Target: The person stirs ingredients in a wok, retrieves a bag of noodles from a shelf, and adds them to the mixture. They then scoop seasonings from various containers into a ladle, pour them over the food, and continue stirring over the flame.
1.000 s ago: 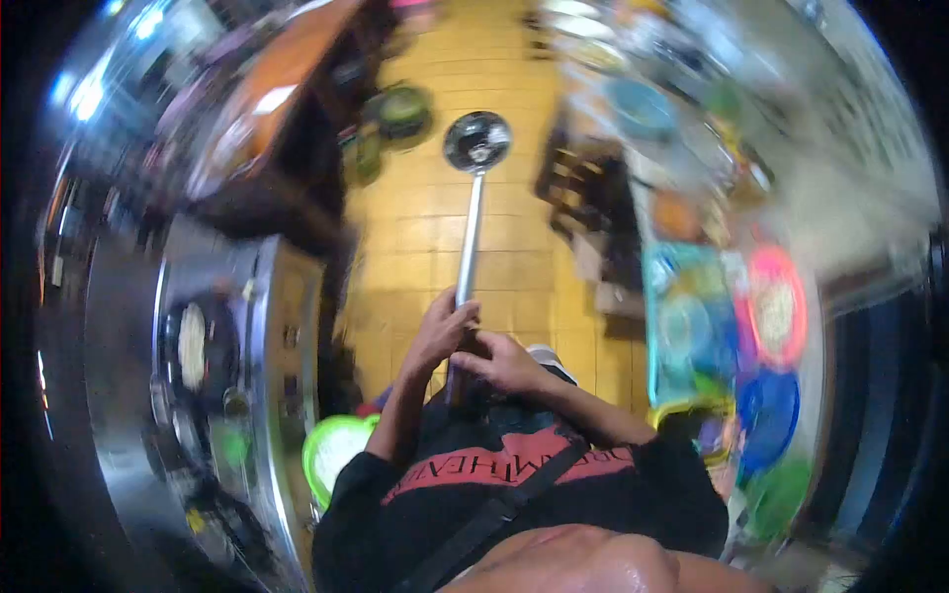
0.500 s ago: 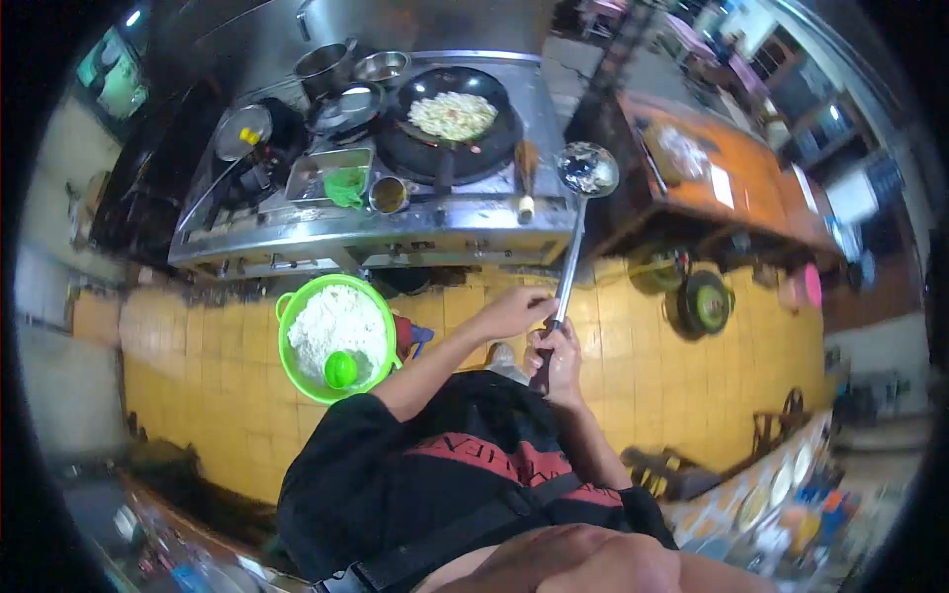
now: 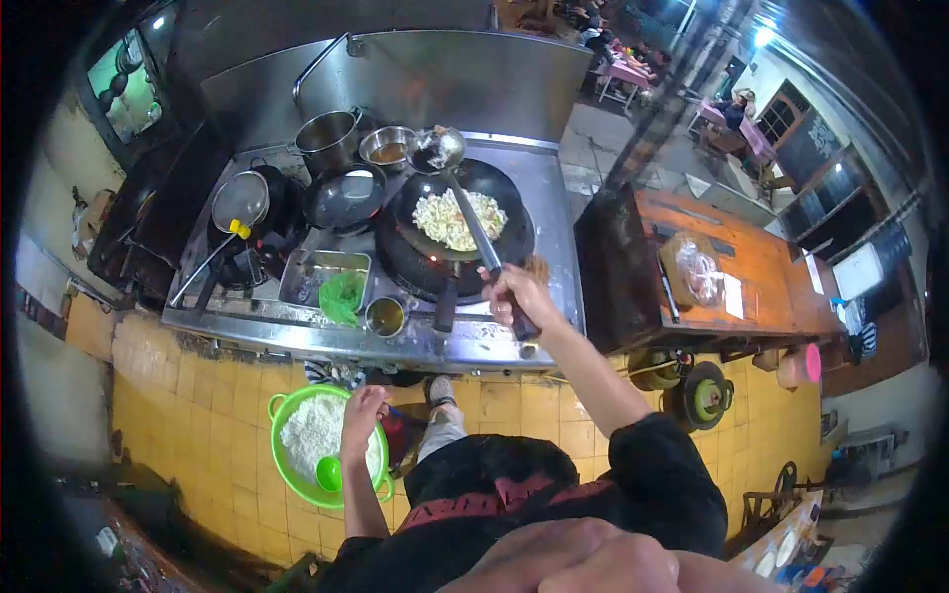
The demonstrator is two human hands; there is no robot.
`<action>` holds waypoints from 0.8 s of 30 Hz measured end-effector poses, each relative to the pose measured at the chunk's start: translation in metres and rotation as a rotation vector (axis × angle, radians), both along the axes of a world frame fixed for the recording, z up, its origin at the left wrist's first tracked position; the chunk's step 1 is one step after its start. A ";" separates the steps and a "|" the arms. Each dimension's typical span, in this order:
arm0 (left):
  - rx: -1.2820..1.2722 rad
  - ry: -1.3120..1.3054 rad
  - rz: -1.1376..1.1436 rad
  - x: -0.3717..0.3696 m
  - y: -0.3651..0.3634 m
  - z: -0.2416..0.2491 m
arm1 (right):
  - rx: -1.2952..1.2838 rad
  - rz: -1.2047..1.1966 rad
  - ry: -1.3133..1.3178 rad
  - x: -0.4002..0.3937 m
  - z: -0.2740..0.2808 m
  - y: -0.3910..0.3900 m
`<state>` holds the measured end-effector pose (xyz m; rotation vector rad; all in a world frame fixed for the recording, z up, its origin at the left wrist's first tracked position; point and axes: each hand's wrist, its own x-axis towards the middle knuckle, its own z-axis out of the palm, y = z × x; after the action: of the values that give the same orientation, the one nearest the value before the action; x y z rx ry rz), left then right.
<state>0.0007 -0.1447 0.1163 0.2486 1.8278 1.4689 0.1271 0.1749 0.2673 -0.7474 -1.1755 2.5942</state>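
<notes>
My right hand point(image 3: 519, 299) is closed around the dark grip of a long ladle point(image 3: 474, 223). The ladle slants over a black wok point(image 3: 519, 188), its bowl above the wok's far rim, near a metal bowl point(image 3: 388, 145) of brown liquid. Pale chopped food point(image 3: 458, 220) lies in the wok, whose dark handle points toward me. My left hand point(image 3: 364, 410) is raised by the right rim of a green basin point(image 3: 280, 455). Its fingers are curled together, and whatever they may hold is hidden. White rice point(image 3: 318, 425) fills the basin, with a green scoop point(image 3: 328, 474) in it.
On the steel stove point(image 3: 549, 198) stand a pot point(image 3: 328, 138), a dark pan point(image 3: 344, 198), a strainer point(image 3: 240, 201), a metal tray point(image 3: 297, 282) with a green bag, and a cup point(image 3: 386, 316). A wooden table point(image 3: 761, 257) stands at right. People sit at tables farther back.
My right hand has moved forward and swung the ladle from right of the stove to over the wok. My left hand has left the ladle and moved left beside the basin. The view has shifted.
</notes>
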 end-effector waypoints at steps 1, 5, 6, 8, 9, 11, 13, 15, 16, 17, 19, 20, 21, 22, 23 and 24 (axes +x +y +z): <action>-0.002 0.001 0.011 -0.014 0.004 -0.006 | -0.008 0.049 0.009 -0.024 -0.002 0.014; 0.057 0.073 0.046 -0.071 0.007 -0.038 | 0.106 0.095 -0.144 -0.115 0.024 0.046; 0.060 0.052 0.076 -0.079 0.009 -0.031 | 0.040 0.118 -0.083 -0.140 0.028 0.053; 0.070 0.027 0.147 -0.093 0.010 -0.027 | 0.070 0.148 -0.082 -0.196 0.023 0.079; -0.002 0.116 0.146 -0.101 0.007 -0.031 | 0.079 0.147 -0.144 -0.214 0.056 0.065; -0.075 0.206 0.158 -0.120 0.003 -0.035 | -0.010 0.214 -0.126 -0.264 0.059 0.084; -0.119 0.223 0.219 -0.120 -0.004 -0.036 | -0.144 0.283 -0.036 -0.324 0.027 0.118; -0.114 0.147 0.306 -0.117 -0.010 -0.039 | -0.123 0.367 0.013 -0.373 0.019 0.130; -0.112 0.160 0.356 -0.116 -0.015 -0.047 | -0.178 0.346 -0.034 -0.397 0.018 0.133; -0.113 0.172 0.405 -0.113 -0.019 -0.053 | -0.234 0.323 -0.083 -0.418 0.015 0.136; -0.229 0.096 0.419 -0.107 -0.026 -0.057 | -0.274 0.391 -0.080 -0.462 0.006 0.151; -0.233 0.036 0.450 -0.104 -0.032 -0.071 | -0.314 0.444 -0.079 -0.483 -0.001 0.158; -0.231 -0.029 0.456 -0.102 -0.032 -0.069 | -0.317 0.448 -0.073 -0.501 -0.006 0.163; -0.227 -0.072 0.489 -0.097 -0.035 -0.081 | -0.416 0.428 -0.101 -0.517 -0.013 0.169; -0.221 -0.117 0.521 -0.092 -0.038 -0.092 | -0.513 0.407 -0.132 -0.533 -0.020 0.174; -0.254 -0.123 0.506 -0.088 -0.038 -0.094 | -0.519 0.346 -0.164 -0.545 -0.021 0.174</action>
<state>-0.0876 -0.1832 0.0220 -0.4515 2.0392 1.5110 -0.4181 0.3489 0.2459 -0.9343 -0.7123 3.2409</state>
